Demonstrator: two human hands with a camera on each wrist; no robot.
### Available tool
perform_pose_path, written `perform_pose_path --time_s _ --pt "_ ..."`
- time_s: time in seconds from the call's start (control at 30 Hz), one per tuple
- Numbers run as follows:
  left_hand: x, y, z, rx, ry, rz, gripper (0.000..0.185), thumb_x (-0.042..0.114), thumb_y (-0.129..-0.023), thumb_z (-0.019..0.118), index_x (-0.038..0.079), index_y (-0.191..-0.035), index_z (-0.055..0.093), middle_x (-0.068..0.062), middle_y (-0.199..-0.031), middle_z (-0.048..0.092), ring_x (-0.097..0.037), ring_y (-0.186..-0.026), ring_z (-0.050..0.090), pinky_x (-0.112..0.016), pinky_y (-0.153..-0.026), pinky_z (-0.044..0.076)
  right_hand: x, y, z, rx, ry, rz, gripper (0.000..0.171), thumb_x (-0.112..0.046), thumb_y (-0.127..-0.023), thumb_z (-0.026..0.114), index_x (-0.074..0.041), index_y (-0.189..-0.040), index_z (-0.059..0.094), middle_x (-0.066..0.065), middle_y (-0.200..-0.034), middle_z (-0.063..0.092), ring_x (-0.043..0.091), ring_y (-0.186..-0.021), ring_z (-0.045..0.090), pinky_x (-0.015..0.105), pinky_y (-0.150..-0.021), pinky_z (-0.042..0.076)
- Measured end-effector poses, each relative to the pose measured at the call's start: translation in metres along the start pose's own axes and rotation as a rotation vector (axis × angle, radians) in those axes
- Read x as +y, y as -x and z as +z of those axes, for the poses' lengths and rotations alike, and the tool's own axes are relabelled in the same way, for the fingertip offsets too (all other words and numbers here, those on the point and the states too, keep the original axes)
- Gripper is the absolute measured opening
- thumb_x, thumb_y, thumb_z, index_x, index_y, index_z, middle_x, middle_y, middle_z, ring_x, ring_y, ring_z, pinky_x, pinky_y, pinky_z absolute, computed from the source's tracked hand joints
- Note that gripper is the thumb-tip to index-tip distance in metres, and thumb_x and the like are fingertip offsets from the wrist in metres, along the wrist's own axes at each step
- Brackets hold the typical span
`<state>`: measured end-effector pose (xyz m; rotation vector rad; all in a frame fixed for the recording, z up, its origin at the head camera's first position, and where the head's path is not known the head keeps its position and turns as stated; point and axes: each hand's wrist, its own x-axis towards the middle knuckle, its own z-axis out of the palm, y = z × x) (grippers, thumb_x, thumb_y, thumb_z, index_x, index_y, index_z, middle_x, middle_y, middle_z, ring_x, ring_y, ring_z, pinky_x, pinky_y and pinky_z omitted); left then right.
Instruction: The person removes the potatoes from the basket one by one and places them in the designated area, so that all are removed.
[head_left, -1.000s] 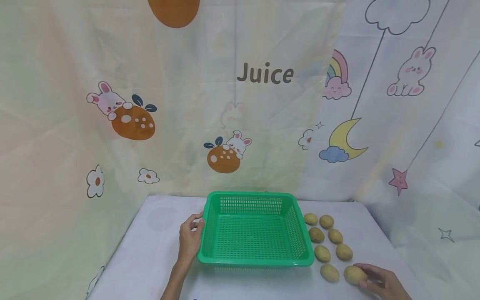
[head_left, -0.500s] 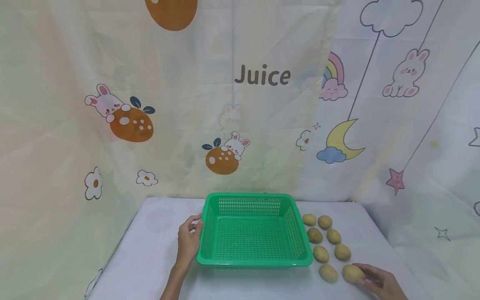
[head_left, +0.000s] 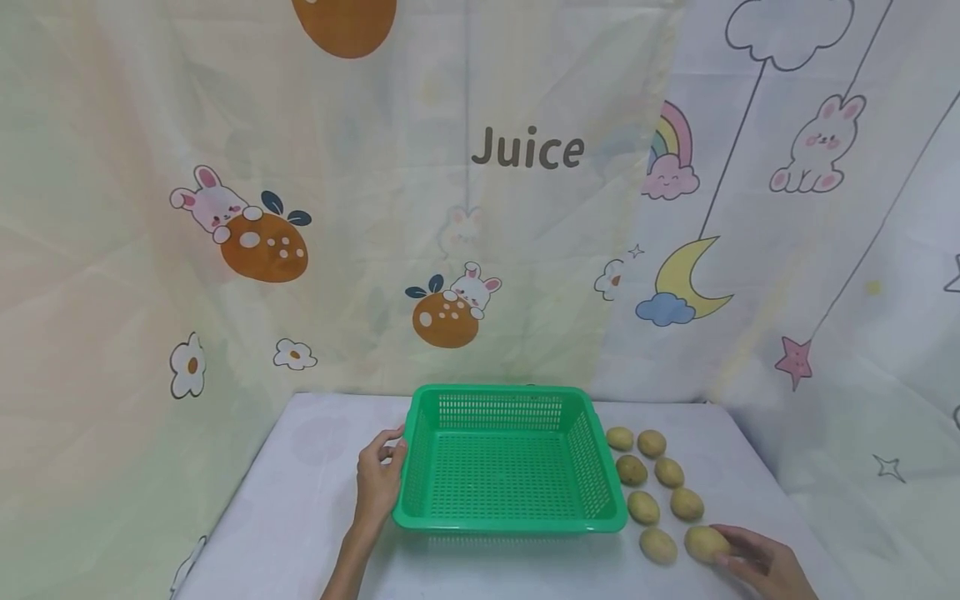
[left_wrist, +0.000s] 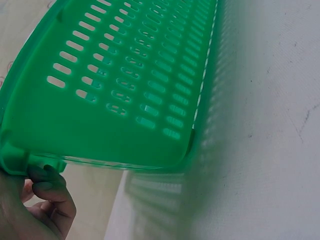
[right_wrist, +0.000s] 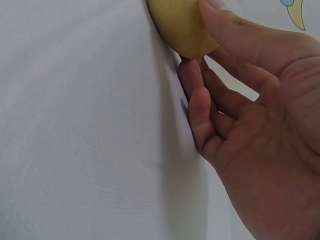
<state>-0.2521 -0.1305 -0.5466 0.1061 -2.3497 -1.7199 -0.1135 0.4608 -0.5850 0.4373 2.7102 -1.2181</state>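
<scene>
Almost nothing is changed against the two earlier head frames: the green basket [head_left: 510, 462] is kept in the same spot at the table's middle, the left hand [head_left: 378, 479] is kept on its left rim, and the right hand [head_left: 757, 562] is kept at the nearest potato [head_left: 705, 543], which has not been lifted off the white table [head_left: 300, 517]; only a slight camera shift is noted. From that it is judged that a pick-up is barely begun, with nothing placed in the basket yet. Left grip: the rim corner is pinched between thumb and curled fingers [left_wrist: 47, 187], as seen in the left wrist view. Right grip: the potato [right_wrist: 182, 25] is cupped from its right side, with the thumb [right_wrist: 235, 27] laid over it and the fingers [right_wrist: 197, 100] curled beneath against the cloth. The other seven potatoes [head_left: 652, 475] are laid in two rows just right of the basket, untouched. Hidden or unclear: the right wrist is cut by the frame edge, most of the held potato is cropped in the wrist view, the left palm is blocked by the rim, and whether the potato rests fully on the cloth cannot be told.
</scene>
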Motion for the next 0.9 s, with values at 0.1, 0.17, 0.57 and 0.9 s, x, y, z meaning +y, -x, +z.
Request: perform_pose_path --time_s 0.1,0.17,0.57,0.9 --pt "-0.0006 -0.0003 -0.0005 0.002 0.0 -0.001 0.032 0.014 -0.112 0.059 0.006 -0.142 0.07 -0.018 -0.097 0.076 -0.016 -0.065 0.071 -0.023 -0.063 0.056 0.0011 0.0002 0.0012 0.007 -0.01 -0.001 0.072 -0.043 -0.098 0.081 0.004 -0.149 0.06 0.023 -0.145 0.07 -0.024 -0.095 0.056 0.023 -0.086 0.06" --pt "-0.0014 -0.0001 -0.0012 0.003 0.003 0.0 0.032 0.014 -0.112 0.059 0.006 -0.141 0.07 -0.018 -0.096 0.076 -0.016 -0.064 0.07 -0.024 -0.062 0.056 0.002 0.0003 0.0021 0.015 -0.016 -0.006 0.071 -0.042 -0.099 0.081 0.004 -0.149 0.06 0.022 -0.144 0.071 -0.023 -0.095 0.057 0.022 -0.085 0.06" --pt "-0.0002 0.0015 -0.0003 0.017 0.005 0.014 0.031 0.014 -0.112 0.06 0.005 -0.139 0.071 -0.019 -0.1 0.077 -0.013 -0.068 0.07 -0.023 -0.063 0.056 0.0045 -0.0004 0.0026 0.053 -0.037 0.003 0.074 -0.044 -0.097 0.083 0.005 -0.148 0.061 0.017 -0.133 0.078 -0.018 -0.092 0.062 0.021 -0.082 0.06" --pt "-0.0005 0.0034 0.0039 0.006 -0.004 0.002 0.032 0.015 -0.113 0.058 0.005 -0.14 0.07 -0.019 -0.102 0.077 -0.017 -0.071 0.072 -0.023 -0.064 0.056 0.0063 0.0026 0.0009 0.18 -0.05 0.023 0.08 -0.048 -0.094 0.086 0.007 -0.147 0.062 0.019 -0.132 0.078 -0.021 -0.087 0.059 0.019 -0.077 0.058"
